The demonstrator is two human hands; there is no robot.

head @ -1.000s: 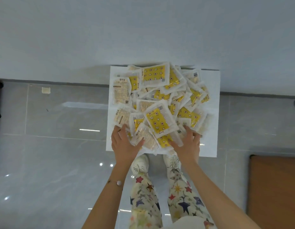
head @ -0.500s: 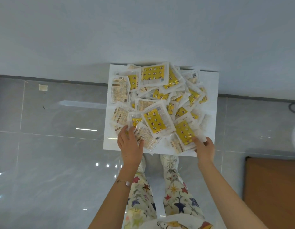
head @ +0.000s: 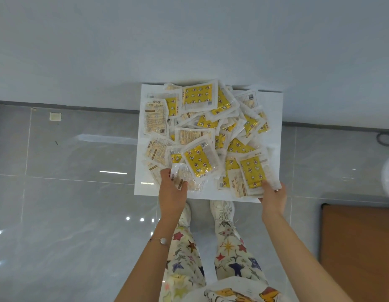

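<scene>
- Head view: my left hand (head: 172, 192) pinches a clear-wrapped pale packet (head: 185, 178) at the near-left edge of the heap, thumb on top and fingers curled under. I take it by its near end because the far end is tucked under a neighbour.
- My right hand (head: 273, 196) grips the near corner of a yellow star-and-moon printed packet (head: 253, 172) at the near-right edge. The fingers are closed on its clear border, and it lies over a pale one. The border is the only loose part I can catch without disturbing the rest.
- The heap of flat plastic packets (head: 211, 127) lies jumbled and overlapping across the white square table (head: 275, 110), some yellow face up and some showing printed backs. I judge I am working from the near edge so that nothing slides off toward me.
- The table stands against the pale wall, which I think keeps the far packets from falling behind.
- My white shoes (head: 221, 209) stand on grey glossy floor tiles (head: 80, 214), close to the table's near edge.
</scene>
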